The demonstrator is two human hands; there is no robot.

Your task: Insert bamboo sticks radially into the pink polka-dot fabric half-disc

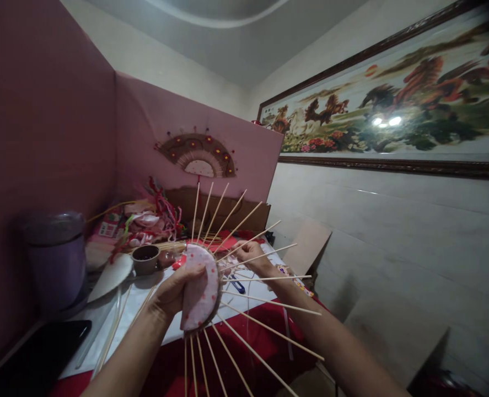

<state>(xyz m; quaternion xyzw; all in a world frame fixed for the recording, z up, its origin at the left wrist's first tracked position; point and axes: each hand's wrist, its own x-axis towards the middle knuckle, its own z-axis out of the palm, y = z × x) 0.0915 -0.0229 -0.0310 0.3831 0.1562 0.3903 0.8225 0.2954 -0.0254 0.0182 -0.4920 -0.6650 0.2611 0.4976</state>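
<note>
My left hand [176, 289] is closed on a fan frame: a half-round base [200, 295] covered in pale cloth with red dots, from which several thin wooden sticks [264, 281] spread out. The thumb lies across the cloth face; the other fingers are hidden behind. Beyond the sticks, my right hand [252, 258] has its fingertips pinched together near the red material on the table. Whatever lies between those fingertips is too small to make out. A blue-handled tool [238, 285] rests on the table below that hand.
A finished brown fan [200, 151] with flowers hangs on the pink panel [145, 121]. On the left stand a purple lidded tumbler [56, 259] and a small cup [145, 259], with a black phone [41, 358] in front. Craft scraps [149, 218] pile up behind.
</note>
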